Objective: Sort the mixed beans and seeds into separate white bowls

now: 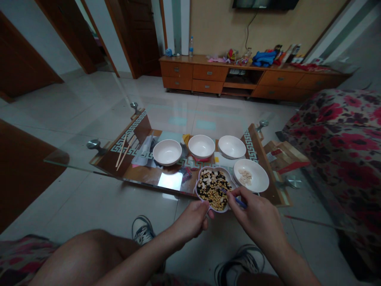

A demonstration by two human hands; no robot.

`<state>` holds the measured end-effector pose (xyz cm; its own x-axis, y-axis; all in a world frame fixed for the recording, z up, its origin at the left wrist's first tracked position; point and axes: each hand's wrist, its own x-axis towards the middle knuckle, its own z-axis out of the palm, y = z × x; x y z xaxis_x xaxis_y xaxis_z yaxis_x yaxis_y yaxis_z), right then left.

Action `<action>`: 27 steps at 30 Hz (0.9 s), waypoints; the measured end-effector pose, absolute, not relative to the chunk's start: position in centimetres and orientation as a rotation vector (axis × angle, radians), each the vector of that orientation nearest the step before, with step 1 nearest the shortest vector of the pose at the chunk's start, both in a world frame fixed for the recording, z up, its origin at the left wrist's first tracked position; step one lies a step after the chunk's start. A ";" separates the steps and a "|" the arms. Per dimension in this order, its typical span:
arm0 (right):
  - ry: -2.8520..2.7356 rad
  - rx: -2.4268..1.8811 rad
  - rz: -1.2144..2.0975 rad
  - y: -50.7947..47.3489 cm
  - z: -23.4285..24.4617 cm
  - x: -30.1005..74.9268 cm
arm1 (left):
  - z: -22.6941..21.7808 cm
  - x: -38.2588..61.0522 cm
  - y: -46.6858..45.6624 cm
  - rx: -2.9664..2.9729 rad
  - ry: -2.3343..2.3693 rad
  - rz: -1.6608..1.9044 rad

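A flower-shaped bowl (pixel 200 176) full of mixed yellow, black and white beans sits at the near edge of the glass table (pixel 89 131). My left hand (pixel 192 219) is closed on the bowl's near rim. My right hand (pixel 257 216) pinches blue tweezers (pixel 235 198) whose tips reach into the beans. Just right of that bowl, a white bowl (pixel 256 180) holds a few white beans. Three empty white bowls stand behind: left (pixel 167 152), middle (pixel 201 145), right (pixel 231 146).
A pair of chopsticks (pixel 123 150) lies at the table's left. A floral sofa (pixel 342 151) is on the right, with a cardboard box (pixel 284 156) beside it. A wooden TV cabinet (pixel 238 75) lines the far wall. My knees and shoes are below the table.
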<state>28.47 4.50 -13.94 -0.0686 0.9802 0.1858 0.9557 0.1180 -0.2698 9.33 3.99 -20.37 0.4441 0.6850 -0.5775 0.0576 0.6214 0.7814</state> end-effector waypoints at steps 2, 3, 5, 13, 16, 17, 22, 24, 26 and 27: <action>-2.028 -1.910 0.055 4.7 -13.6 29.1 | -20.7 9.4 4.0 0.827 1.049 0.454; -1.991 -1.944 0.026 4.9 -13.4 29.5 | -20.8 9.4 4.0 0.823 1.048 0.452; -1.884 -2.066 -0.047 5.1 -12.9 30.1 | -20.8 9.4 4.1 0.819 1.052 0.444; -1.559 -2.417 -0.161 5.3 -11.2 30.9 | -19.9 9.3 4.0 0.821 1.058 0.431; -1.540 -2.442 -0.147 5.3 -11.1 30.8 | -20.0 9.4 4.0 0.815 1.052 0.434; -1.544 -2.436 -0.141 5.3 -11.1 30.7 | -20.1 9.4 4.0 0.814 1.051 0.436; -1.613 -2.375 -0.079 5.4 -11.7 30.5 | -20.3 9.3 4.0 0.817 1.061 0.439; -1.660 -2.334 -0.012 5.4 -12.1 30.3 | -20.4 9.3 4.0 0.815 1.062 0.439; -1.707 -2.284 0.071 5.4 -12.6 30.1 | -20.5 9.3 4.0 0.818 1.060 0.443; -1.730 -2.261 0.107 5.4 -12.9 29.9 | -20.6 9.4 4.0 0.819 1.057 0.447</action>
<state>29.92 5.40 -12.88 0.2754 0.9542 0.1164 0.9325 -0.2358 -0.2736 9.35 3.99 -20.60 0.4434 0.6787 -0.5855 0.0528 0.6323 0.7729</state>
